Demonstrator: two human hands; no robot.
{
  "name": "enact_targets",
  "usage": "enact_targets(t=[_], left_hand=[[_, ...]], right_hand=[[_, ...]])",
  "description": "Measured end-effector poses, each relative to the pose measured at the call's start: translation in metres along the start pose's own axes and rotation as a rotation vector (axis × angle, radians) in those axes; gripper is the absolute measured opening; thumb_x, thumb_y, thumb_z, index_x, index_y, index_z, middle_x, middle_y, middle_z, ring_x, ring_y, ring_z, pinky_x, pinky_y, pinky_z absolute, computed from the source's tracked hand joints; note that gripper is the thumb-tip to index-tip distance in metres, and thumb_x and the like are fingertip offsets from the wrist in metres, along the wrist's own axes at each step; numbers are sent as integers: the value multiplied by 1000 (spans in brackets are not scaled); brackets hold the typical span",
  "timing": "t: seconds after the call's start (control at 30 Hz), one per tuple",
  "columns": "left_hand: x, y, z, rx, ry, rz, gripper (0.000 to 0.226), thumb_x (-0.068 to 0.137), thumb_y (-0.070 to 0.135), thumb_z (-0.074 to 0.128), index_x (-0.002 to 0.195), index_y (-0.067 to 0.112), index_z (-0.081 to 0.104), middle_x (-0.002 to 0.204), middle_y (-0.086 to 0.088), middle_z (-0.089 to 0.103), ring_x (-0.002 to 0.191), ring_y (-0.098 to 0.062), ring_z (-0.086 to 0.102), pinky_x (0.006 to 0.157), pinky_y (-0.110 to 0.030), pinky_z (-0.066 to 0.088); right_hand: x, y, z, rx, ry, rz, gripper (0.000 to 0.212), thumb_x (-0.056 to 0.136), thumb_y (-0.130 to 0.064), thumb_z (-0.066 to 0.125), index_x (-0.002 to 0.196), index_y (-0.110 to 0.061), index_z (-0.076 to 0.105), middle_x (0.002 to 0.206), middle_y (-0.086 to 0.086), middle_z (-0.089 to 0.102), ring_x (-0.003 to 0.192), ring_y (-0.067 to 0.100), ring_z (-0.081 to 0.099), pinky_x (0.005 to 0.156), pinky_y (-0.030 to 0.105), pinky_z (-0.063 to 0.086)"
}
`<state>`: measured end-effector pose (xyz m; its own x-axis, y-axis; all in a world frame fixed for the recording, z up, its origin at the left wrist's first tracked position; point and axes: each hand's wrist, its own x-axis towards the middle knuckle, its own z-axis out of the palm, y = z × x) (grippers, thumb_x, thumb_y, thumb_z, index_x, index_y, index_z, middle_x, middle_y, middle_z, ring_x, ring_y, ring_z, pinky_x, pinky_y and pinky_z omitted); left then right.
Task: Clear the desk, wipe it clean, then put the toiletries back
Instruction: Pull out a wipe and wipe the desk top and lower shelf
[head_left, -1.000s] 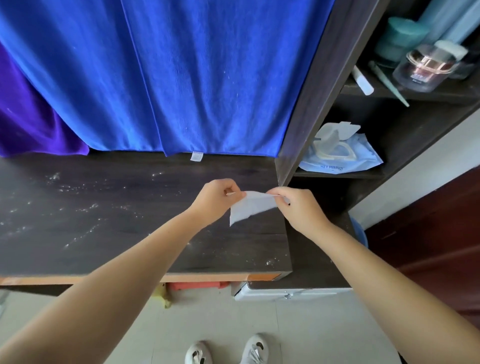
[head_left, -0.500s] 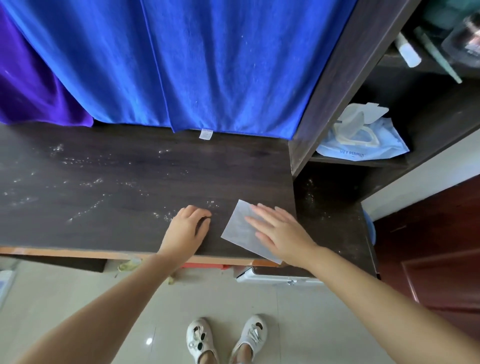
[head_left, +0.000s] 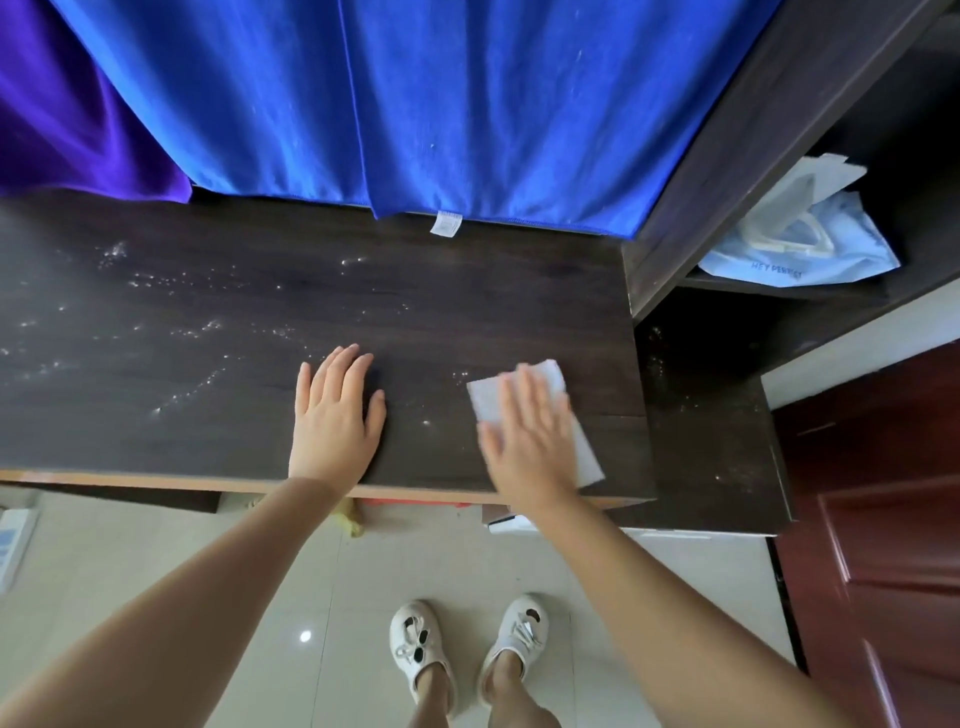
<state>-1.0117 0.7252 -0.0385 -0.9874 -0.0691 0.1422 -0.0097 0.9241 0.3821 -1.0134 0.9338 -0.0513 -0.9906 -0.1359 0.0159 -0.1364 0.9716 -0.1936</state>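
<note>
- Desk (head_left: 208, 415): a dark wood-grain top with a pale front edge; white specks and streaks are scattered over its left and middle parts, with a few more between the two hands.
- Wipe (head_left: 519, 387): a white sheet lying flat on the desk near its right end; its far corners show past the fingertips and its near right corner reaches close to the front edge.
- Right hand (head_left: 530, 441): palm down on the wipe, fingers straight and slightly spread, pressing it against the desk; the fingers are a little blurred.
- Left hand (head_left: 335, 415): laid flat on the bare desk just left of the wipe, fingers straight and together, thumb out to the side; it holds nothing and does not touch the wipe.
- Blue towel (head_left: 415, 104): hangs behind the desk, its hem and a small white tag (head_left: 447, 224) reaching the back of the top; a purple cloth (head_left: 67, 119) hangs beside it on the left.
- Shelf unit (head_left: 769, 130): dark, standing at the desk's right end; a pale blue wipes pack (head_left: 810, 254) with its white flap open lies on one shelf.
- Below: a tiled floor (head_left: 291, 571) and the person's white shoes (head_left: 421, 644); a reddish-brown door (head_left: 883, 519) at the right.
</note>
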Motion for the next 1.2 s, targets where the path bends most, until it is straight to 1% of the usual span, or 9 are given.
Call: enact_targets(t=[0.2, 0.37, 0.5, 0.63, 0.8, 0.9, 1.03, 1.1, 1.2], left_hand=[[0, -3, -1, -29, 7, -39, 48, 90, 31, 27, 126, 5, 46, 136, -13, 48, 130, -28, 36, 114, -47, 14], [2, -1, 1, 19, -20, -47, 47, 89, 31, 28, 121, 6, 52, 134, -12, 49, 129, -29, 38, 112, -49, 17], [2, -1, 2, 45, -32, -46, 42, 89, 26, 32, 117, 6, 55, 133, -14, 50, 127, -32, 40, 111, -52, 19], [4, -1, 3, 34, -38, -61, 43, 91, 27, 28, 118, 6, 54, 133, -14, 50, 128, -31, 39, 113, -51, 17], [2, -3, 4, -4, 24, -77, 48, 90, 27, 23, 117, 4, 54, 129, -15, 53, 124, -31, 42, 112, -50, 16], [2, -1, 3, 16, 9, -75, 47, 90, 27, 24, 115, 4, 56, 128, -15, 53, 123, -33, 43, 112, -51, 18], [3, 0, 3, 48, -13, -63, 45, 91, 27, 25, 114, 4, 56, 128, -15, 53, 123, -32, 42, 112, -53, 19], [3, -1, 4, 50, -13, -62, 44, 91, 26, 25, 114, 4, 56, 128, -15, 53, 123, -31, 42, 112, -52, 19], [3, -1, 4, 55, -1, -62, 43, 92, 25, 25, 114, 3, 55, 127, -15, 53, 122, -32, 43, 112, -52, 19]], right_hand=[[13, -26, 1, -11, -129, -362, 53, 94, -38, 24, 142, -17, 35, 151, 5, 35, 140, 23, 31, 117, 44, 18], [4, 75, -18, -87, -92, 116, 67, 88, -43, 0, 147, -18, 19, 157, 5, 16, 146, 21, 12, 117, 44, 9], [22, 42, -15, -69, -59, 332, 55, 97, -34, 14, 148, -15, 14, 158, 9, 10, 146, 24, 7, 118, 46, 5], [39, -42, 7, 7, -112, 32, 57, 96, -37, 10, 148, -16, 12, 159, 7, 6, 146, 22, 3, 117, 44, -2], [18, -40, 3, -4, -197, -530, 49, 94, -35, 28, 139, -19, 39, 149, 4, 38, 139, 22, 32, 115, 46, 19], [34, 35, -11, -44, -112, -311, 51, 92, -34, 27, 138, -16, 41, 148, 7, 40, 138, 25, 34, 111, 52, 26], [94, 82, -26, -84, -123, 213, 54, 97, -34, 15, 147, -15, 17, 158, 9, 12, 146, 24, 10, 118, 49, 8], [120, 50, -20, -70, -119, 257, 52, 99, -33, 17, 149, -17, 9, 159, 7, 3, 146, 22, 2, 119, 47, 1], [127, -22, -2, -43, -164, 9, 53, 99, -35, 20, 149, -20, 8, 159, 4, 0, 146, 20, -1, 117, 46, -3]])
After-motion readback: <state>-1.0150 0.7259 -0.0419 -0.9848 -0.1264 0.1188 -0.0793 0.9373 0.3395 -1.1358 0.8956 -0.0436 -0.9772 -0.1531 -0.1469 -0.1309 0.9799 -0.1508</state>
